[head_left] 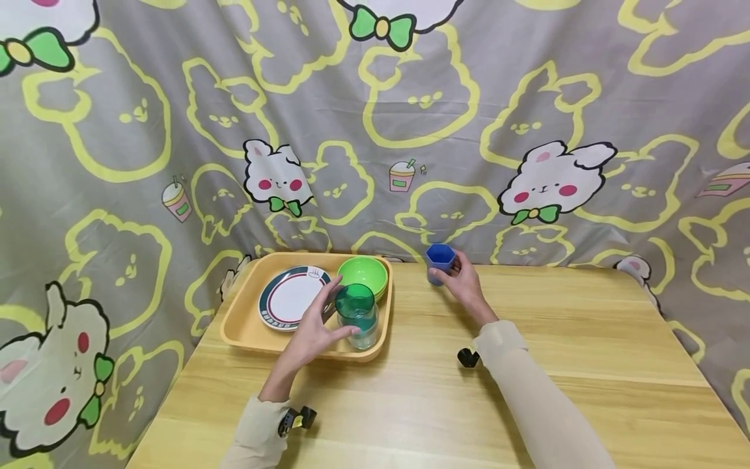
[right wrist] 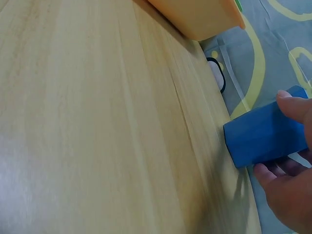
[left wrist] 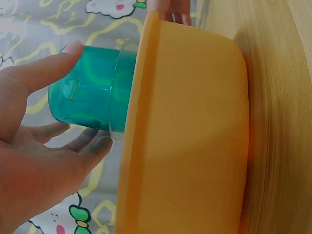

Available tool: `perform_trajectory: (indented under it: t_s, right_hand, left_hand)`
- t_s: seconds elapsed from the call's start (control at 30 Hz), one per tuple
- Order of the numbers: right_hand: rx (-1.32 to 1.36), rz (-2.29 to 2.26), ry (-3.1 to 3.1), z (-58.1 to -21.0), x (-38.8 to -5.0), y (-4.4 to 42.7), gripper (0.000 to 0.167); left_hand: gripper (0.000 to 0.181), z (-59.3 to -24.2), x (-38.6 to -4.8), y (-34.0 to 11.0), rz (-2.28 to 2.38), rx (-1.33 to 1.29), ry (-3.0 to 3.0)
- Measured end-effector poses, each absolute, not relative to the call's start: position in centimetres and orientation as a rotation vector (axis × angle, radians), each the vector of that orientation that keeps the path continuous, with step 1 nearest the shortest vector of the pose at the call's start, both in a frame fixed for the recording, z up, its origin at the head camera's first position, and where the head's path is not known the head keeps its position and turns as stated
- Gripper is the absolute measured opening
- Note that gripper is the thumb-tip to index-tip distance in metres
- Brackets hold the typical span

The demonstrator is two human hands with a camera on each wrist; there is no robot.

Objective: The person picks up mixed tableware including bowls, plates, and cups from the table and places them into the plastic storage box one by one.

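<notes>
My left hand (head_left: pixel 316 332) is at a green see-through cup (head_left: pixel 355 303), its thumb on one side and its fingers curved round the other. The green cup sits inside a clear glass (head_left: pixel 366 337) at the right front corner of the yellow tray (head_left: pixel 237 326). In the left wrist view the tray's wall hides the lower part of the glass. My right hand (head_left: pixel 465 284) grips a blue six-sided cup (right wrist: pixel 265 134) between thumb and fingers, near the table's back edge. The cup is upright; whether its base touches the table I cannot tell.
Inside the tray lie a white plate (head_left: pixel 295 296) with a dark green patterned rim and bright green bowls (head_left: pixel 363 277), one in another. The wooden table (head_left: pixel 410 391) meets a grey patterned curtain (head_left: pixel 328 117) at its back and left. Each wrist wears a small black camera.
</notes>
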State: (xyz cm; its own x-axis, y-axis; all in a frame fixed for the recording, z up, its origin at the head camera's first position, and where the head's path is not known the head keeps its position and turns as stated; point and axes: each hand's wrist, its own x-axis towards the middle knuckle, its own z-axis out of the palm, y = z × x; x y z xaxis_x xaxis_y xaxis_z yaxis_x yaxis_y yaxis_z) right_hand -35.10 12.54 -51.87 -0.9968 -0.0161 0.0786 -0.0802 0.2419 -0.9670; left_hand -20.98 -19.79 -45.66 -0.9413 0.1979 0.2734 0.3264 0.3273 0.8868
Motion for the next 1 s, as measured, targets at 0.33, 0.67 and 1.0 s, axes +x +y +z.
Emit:
perform_trajectory:
  t_s: [0.33,0.67,1.0]
  right_hand:
    - [0.111,1.877,-2.419,-50.9,-33.4,14.8,0.078]
    - [0.113,1.762,-2.466,-51.3,-31.8,16.9,0.073]
    - [0.172,1.748,-2.418,-49.6,-29.7,17.7,0.078]
  left_hand:
    - [0.090,-44.6,-20.4,-19.3,-1.595,-0.505,-2.396]
    - [0.089,-43.7,-20.8,-18.7,-1.472,-0.493,-2.404]
    - [0.089,-43.1,-21.1,-18.2,-1.519,-0.540,-2.384]
